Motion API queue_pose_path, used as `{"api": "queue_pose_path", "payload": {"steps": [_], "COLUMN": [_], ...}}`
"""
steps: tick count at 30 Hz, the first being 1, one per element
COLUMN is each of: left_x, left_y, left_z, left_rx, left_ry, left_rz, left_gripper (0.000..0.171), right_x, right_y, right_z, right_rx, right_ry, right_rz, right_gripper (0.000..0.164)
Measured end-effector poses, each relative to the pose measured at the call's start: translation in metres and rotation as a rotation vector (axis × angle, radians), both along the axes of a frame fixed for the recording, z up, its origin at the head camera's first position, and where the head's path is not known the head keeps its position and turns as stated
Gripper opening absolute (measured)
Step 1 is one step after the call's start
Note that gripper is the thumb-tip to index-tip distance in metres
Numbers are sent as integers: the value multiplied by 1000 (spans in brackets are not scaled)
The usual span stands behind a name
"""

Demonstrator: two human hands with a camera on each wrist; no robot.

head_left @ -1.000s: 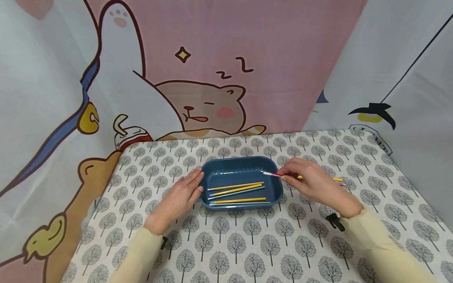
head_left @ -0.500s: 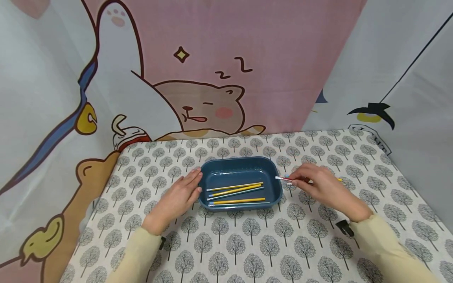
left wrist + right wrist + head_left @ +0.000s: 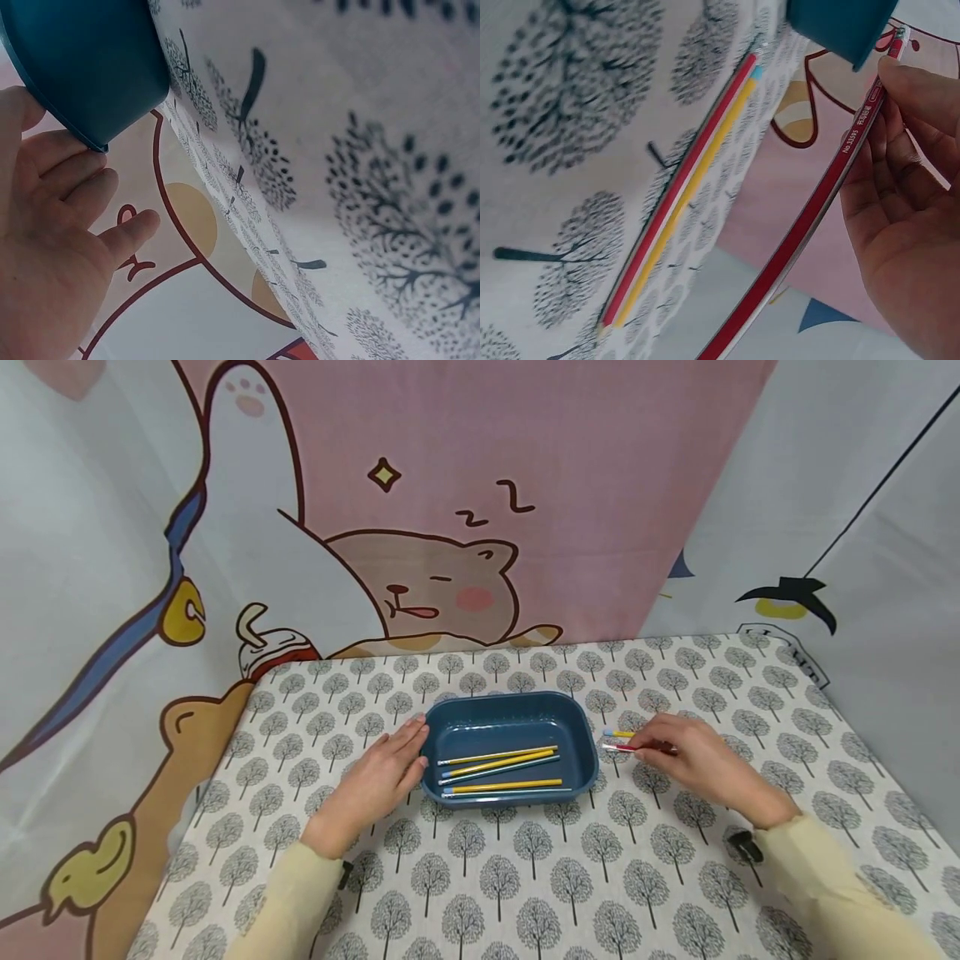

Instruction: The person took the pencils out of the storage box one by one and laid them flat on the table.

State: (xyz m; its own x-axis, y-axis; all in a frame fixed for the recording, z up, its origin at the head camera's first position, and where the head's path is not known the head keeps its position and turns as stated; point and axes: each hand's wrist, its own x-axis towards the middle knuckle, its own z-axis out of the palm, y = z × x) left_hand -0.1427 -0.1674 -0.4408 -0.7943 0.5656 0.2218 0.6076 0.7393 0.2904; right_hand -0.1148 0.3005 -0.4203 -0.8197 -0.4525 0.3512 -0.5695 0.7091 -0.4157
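A dark blue tray (image 3: 510, 727) stands on the tree-print cloth, with several yellow and dark green pencils (image 3: 506, 786) lying lengthwise inside. My left hand (image 3: 375, 777) rests its fingers against the tray's left end; the left wrist view has these fingers (image 3: 90, 191) loosely extended by the rim. Just right of the tray, my right hand (image 3: 686, 756) pinches a red pencil (image 3: 810, 202) near its eraser end, raised off the cloth. Below it, another red pencil (image 3: 660, 225) and a yellow pencil (image 3: 688, 199) lie side by side on the table.
The patterned cloth (image 3: 495, 877) covers the table. A cartoon-print curtain (image 3: 600, 485) hangs behind and along both sides. Black straps (image 3: 745, 846) show at the cuffs of the pale sleeves.
My right hand has drawn back to the right and slightly nearer, taking the red pencil from over the tray's right rim to outside it. The left hand has stayed at the tray.
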Motion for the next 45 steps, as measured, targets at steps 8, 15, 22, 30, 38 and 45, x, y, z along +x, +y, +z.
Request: {"api": "queue_pose_path", "payload": {"steps": [8,15,22,30,38,45], "left_x": [0,0,1,1,1,1], "left_y": [1,2,2,3,3,4], "left_z": [0,2,3,3,4,4], "left_rx": [-5,-7,-11,-15,-24,-18], "left_ry": [-6,-22,-28,-41,-43,-42], "left_rz": [9,17,23,31,37,32], "left_gripper": [53,52,52,53,53,53], "right_x": [-2,-3,-5,-9,-9,-9], "right_y": [10,18,21,23,23,24], "right_z": [-10,-16,-21,-28,-28,-29], "right_rx": [14,49,76,97,94,117], "right_ry": [-42,-80,-138,-159,-198,-212], "right_rz": [-9,-33,-48,-53,-66,-64], "right_gripper": [24,27,25,22,20,21]}}
